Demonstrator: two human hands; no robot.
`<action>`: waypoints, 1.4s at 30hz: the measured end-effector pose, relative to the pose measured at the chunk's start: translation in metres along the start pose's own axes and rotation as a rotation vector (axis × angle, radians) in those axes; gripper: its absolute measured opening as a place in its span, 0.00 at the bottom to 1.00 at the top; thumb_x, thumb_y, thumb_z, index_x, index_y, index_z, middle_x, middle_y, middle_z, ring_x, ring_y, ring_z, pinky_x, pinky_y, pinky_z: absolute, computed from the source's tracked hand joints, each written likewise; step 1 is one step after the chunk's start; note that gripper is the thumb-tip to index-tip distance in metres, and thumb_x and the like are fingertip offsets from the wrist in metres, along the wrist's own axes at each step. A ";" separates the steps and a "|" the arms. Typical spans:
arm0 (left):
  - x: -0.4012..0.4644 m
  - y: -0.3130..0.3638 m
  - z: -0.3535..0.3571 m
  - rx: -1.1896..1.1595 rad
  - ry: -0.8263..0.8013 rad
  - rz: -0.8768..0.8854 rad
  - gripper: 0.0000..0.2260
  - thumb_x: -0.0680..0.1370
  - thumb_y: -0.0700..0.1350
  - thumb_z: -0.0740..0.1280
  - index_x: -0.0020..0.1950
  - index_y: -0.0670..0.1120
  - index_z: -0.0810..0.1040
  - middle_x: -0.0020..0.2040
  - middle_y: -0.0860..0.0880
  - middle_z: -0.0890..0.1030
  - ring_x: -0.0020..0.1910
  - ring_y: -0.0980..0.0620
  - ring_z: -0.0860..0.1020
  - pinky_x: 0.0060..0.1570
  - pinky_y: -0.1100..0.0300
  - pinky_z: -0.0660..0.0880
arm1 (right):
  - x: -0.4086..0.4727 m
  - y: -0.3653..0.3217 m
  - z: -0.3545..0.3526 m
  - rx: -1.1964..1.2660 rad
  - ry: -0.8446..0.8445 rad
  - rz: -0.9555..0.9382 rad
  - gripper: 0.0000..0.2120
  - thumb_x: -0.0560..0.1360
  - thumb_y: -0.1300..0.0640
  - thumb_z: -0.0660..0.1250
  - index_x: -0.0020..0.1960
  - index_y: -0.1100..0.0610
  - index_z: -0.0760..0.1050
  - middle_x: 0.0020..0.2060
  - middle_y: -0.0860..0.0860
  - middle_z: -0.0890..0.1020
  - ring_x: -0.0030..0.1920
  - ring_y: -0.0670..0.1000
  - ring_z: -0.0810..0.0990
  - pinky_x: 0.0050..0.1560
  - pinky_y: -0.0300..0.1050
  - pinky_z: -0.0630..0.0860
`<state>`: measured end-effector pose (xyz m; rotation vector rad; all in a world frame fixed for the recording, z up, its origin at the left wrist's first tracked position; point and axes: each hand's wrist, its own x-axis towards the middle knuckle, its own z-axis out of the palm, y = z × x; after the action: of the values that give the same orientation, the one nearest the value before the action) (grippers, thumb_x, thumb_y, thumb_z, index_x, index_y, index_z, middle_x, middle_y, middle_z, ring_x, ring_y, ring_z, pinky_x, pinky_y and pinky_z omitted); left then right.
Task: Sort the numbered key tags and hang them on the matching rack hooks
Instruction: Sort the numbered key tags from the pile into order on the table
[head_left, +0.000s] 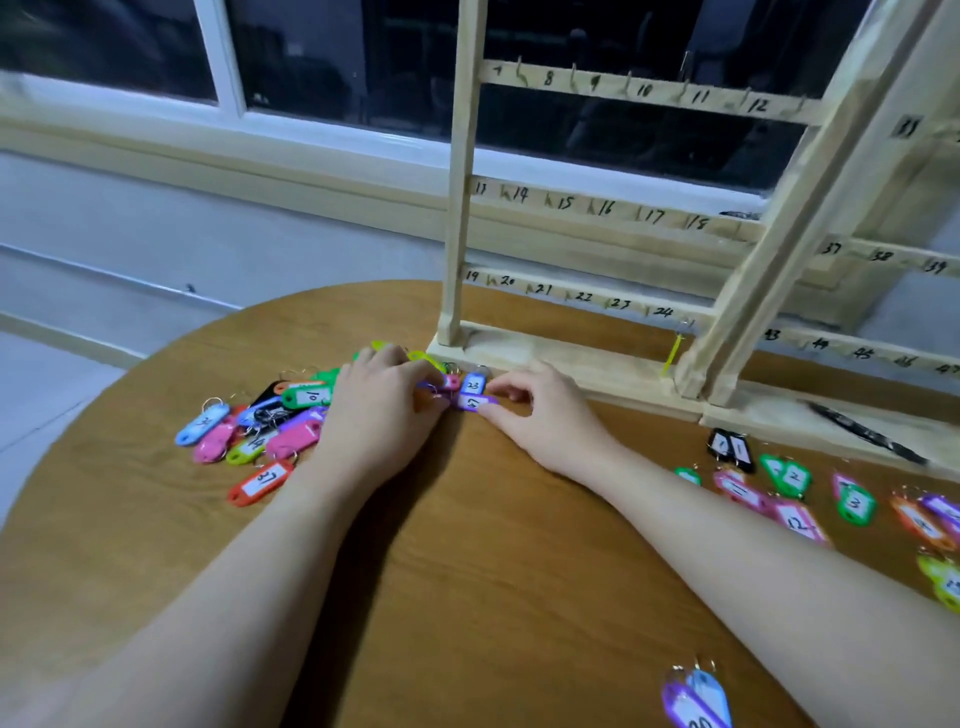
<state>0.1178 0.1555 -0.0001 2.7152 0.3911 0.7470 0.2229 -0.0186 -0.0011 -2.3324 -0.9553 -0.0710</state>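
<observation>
Wooden hooks on the rack are almost all bare; only one yellow tag hangs near number 24, so I think the job has just begun. A big pile of tags lies by the far left edge of the brown counter. Some sorted tags lie in a row by the right edge, and two more sit at the near edge. The left hand has its fingers curled on a small tag. The right hand pinches a purple tag beside the blue tag 23, just in front of the rack's base. Most tags are not yet hung.
</observation>
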 end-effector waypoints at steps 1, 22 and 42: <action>0.000 0.000 0.001 0.000 0.004 -0.004 0.10 0.74 0.54 0.70 0.52 0.53 0.85 0.47 0.46 0.78 0.50 0.40 0.74 0.50 0.49 0.71 | 0.000 0.000 0.002 -0.011 -0.003 -0.019 0.12 0.77 0.45 0.72 0.57 0.48 0.83 0.45 0.45 0.75 0.49 0.47 0.75 0.53 0.48 0.73; 0.000 0.007 -0.001 -0.008 -0.080 -0.131 0.07 0.77 0.53 0.69 0.51 0.52 0.82 0.53 0.50 0.78 0.59 0.44 0.71 0.55 0.51 0.60 | -0.005 0.000 -0.001 0.238 0.095 0.036 0.05 0.79 0.57 0.69 0.45 0.55 0.80 0.34 0.48 0.79 0.33 0.43 0.71 0.36 0.33 0.69; 0.004 0.015 -0.016 -0.772 0.027 -0.333 0.08 0.81 0.48 0.69 0.48 0.47 0.87 0.42 0.53 0.86 0.36 0.68 0.78 0.33 0.75 0.70 | -0.006 0.001 -0.008 0.359 0.129 0.119 0.05 0.81 0.56 0.67 0.51 0.56 0.81 0.37 0.47 0.86 0.33 0.39 0.80 0.42 0.42 0.78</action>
<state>0.1159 0.1460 0.0201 1.8648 0.4330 0.6605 0.2208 -0.0276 0.0035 -2.0204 -0.6993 -0.0003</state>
